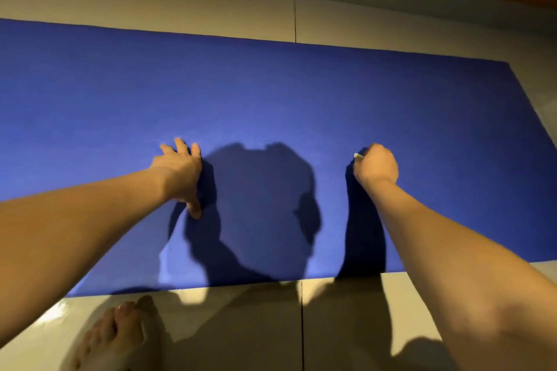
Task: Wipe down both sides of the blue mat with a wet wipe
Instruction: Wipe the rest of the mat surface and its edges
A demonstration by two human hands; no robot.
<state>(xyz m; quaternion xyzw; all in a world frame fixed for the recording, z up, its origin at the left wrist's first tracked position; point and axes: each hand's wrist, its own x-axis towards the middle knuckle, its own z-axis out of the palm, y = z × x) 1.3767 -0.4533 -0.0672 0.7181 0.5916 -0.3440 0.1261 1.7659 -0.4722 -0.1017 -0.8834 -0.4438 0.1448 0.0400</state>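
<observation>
pressing blue mat (271, 93): left hand (177, 169) flat, splayed; right hand (375, 166) fisted around white wet wipe (358, 156) on mat.

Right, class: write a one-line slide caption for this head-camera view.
Left hand rests on the blue mat laid on the floor; right hand grips a wet wipe.

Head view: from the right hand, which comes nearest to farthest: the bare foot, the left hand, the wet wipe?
1. wet wipe, gripped in the right hand itself.
2. left hand, pressing on the blue mat, to its left.
3. bare foot, off the mat, lower left.
</observation>
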